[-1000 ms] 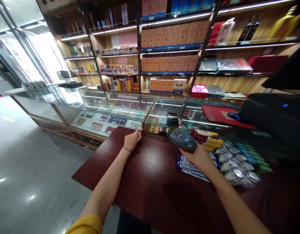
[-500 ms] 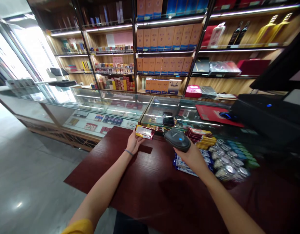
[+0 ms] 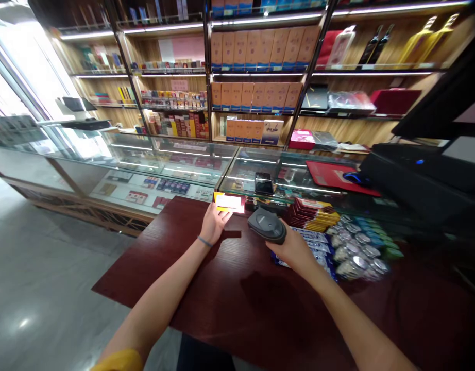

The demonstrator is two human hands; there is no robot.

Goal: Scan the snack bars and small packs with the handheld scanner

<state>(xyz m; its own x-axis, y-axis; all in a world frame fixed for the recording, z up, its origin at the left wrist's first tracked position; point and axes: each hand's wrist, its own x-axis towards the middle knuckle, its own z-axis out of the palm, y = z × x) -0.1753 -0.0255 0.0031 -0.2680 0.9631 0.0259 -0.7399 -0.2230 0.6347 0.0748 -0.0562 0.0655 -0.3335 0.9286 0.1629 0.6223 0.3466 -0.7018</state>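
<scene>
My left hand (image 3: pixel 214 222) holds a flat red and yellow packet (image 3: pixel 228 202) up above the far edge of the dark wooden table (image 3: pixel 237 304), its face glaring white. My right hand (image 3: pixel 295 251) grips a dark handheld barcode scanner (image 3: pixel 267 225), whose head points left at the packet from a short gap. Just right of the scanner lie a stack of red and yellow packets (image 3: pixel 310 214), blue packets (image 3: pixel 315 246) and several round tins (image 3: pixel 357 252).
A glass display counter (image 3: pixel 191 165) runs beyond the table, with a phone (image 3: pixel 264 183) and a red mouse mat (image 3: pixel 338 178) on it. A black monitor and till (image 3: pixel 426 175) stand at right. Shelves of boxes and bottles (image 3: pixel 256 77) fill the back wall. Grey floor lies at left.
My left hand picked the packet up off the table edge and turned its face toward the scanner. The scanner swung left toward the packet, and my view shifted slightly.
</scene>
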